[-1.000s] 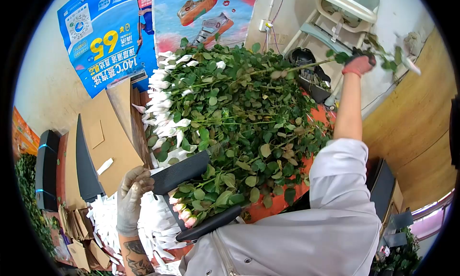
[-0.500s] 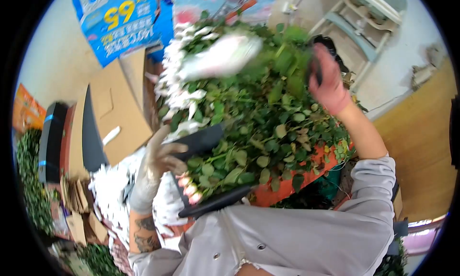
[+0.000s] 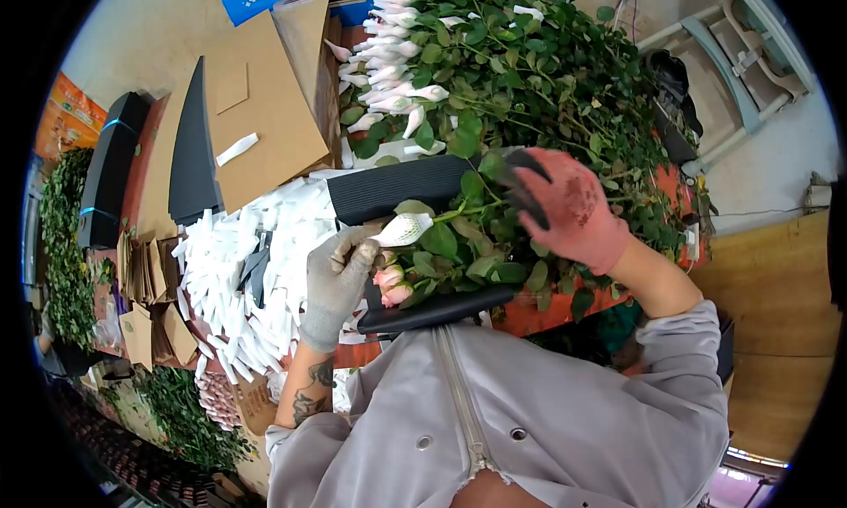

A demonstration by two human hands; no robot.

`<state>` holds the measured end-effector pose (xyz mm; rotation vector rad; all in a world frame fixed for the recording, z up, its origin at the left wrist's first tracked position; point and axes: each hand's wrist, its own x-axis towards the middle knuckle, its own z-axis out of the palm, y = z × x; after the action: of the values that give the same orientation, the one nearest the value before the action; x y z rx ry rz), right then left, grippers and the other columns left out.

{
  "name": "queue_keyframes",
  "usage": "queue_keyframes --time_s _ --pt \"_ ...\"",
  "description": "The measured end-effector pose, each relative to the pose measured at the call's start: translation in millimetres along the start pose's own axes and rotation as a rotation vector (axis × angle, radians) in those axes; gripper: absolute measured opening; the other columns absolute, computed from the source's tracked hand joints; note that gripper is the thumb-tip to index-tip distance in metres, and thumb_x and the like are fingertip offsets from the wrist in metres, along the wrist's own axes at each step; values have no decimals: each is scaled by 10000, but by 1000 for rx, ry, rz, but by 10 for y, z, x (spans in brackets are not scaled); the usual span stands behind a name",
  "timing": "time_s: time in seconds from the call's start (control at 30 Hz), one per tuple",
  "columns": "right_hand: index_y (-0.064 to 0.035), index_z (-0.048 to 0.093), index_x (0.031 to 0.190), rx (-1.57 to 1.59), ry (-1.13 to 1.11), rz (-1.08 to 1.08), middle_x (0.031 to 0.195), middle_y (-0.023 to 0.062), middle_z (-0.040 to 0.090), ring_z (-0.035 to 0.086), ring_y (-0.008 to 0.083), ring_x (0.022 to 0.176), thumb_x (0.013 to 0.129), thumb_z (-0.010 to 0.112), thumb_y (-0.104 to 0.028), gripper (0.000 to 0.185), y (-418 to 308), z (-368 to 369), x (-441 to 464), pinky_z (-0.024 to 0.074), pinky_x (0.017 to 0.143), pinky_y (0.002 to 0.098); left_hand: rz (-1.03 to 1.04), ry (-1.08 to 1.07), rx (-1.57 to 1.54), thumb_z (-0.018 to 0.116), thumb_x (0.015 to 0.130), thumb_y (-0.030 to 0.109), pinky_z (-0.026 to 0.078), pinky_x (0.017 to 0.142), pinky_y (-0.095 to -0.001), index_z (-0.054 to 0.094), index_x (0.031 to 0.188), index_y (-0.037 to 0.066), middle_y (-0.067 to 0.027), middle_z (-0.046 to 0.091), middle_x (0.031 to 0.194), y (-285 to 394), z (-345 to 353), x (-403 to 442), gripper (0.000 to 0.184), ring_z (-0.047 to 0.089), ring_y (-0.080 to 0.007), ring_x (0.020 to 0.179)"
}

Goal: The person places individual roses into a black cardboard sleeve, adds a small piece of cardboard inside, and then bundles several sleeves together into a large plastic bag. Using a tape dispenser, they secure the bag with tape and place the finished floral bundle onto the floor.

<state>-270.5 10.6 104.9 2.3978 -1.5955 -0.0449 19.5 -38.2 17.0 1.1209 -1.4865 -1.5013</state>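
Currently one white-sleeved rose (image 3: pixel 404 230) lies between the two hands, above the front of the worktop (image 3: pixel 525 321). The gloved left hand (image 3: pixel 340 278) pinches the sleeve's tip, thumb and fingers nearly together; the red-gloved right hand (image 3: pixel 569 210) curls half closed over the leafy stem, its fingertips blurred, so whether they grip cannot be told. Just below the sleeved bloom show at least two pink rose heads (image 3: pixel 393 283), beside one black pad (image 3: pixel 441 309); one ridged black sheet (image 3: pixel 397 188) lies behind. Loose white sleeves (image 3: pixel 234 270) and bundled sleeved blooms (image 3: pixel 388 67) are too many to count; one sleeve rests on the cardboard (image 3: pixel 265 128). Room between the hands is narrow and leafy, with the jacket (image 3: pixel 565 393) close against the pad's near edge.
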Motion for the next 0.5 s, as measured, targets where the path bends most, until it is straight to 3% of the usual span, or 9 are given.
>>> queue_keyframes --time_s 0.03,0.1,0.23,0.3,0.33,0.37,0.43,0.47,0.5 --pt "-111 509 1204 128 130 16 1256 106 482 460 223 1093 787 507 -313 463 -154 -11 26 333 935 377 -8 -10 2 523 892 63 468 612 -216 617 1017 -38 -59 628 808 -34 2 1 186 575 -81 684" --pt "-140 504 1218 -112 158 -16 1214 30 505 478 161 1049 775 506 -352 491 -470 66 190 339 890 361 193 -4 53 548 915 173 499 628 -234 582 1056 -37 -57 622 811 -60 1 28 256 597 -116 686" --pt "-140 495 1218 98 107 -202 1164 5 514 492 144 1003 767 497 -385 514 -456 530 298 335 861 349 249 34 205 588 893 203 480 611 -232 612 1007 -43 -49 601 741 126 -112 -28 273 593 -114 679" --pt "-115 517 1172 23 256 -199 1093 17 539 521 146 952 762 504 -342 469 -434 503 263 347 845 348 191 107 38 600 873 188 470 586 -241 624 1002 -40 -39 588 714 110 -199 -121 263 580 -116 638" --pt "-92 550 1115 189 93 -184 1035 40 564 548 187 908 736 555 -232 404 -387 314 344 381 829 348 184 188 -15 572 889 186 477 588 -249 622 1002 -38 -42 586 721 134 -310 -171 255 581 -116 645" --pt "-92 550 1115 170 82 -193 1035 40 564 548 187 908 736 555 -232 404 -331 304 323 381 829 348 217 339 -131 577 878 167 488 597 -262 601 1040 -27 -24 579 705 89 -489 -192 253 570 -120 629" --pt "-78 565 1098 389 349 21 1024 68 578 557 245 913 686 591 -113 415 -147 248 237 407 821 352 174 587 -69 555 903 202 497 606 -249 588 1053 -24 -48 600 747 -34 -918 -254 273 577 -115 639" --pt "-69 556 1114 435 321 -31 1072 90 574 547 287 945 643 605 -56 474 -48 168 179 409 837 354 106 496 -38 539 915 225 494 605 -233 578 1077 -23 -54 610 770 -157 -1125 -270 299 589 -106 673" --pt "-64 554 1113 442 322 -37 1096 108 570 545 308 967 638 594 -50 477 -14 87 136 406 845 377 -36 411 81 550 894 191 499 669 -262 563 1097 -44 -100 627 860 -179 -1231 -267 310 611 -167 774"
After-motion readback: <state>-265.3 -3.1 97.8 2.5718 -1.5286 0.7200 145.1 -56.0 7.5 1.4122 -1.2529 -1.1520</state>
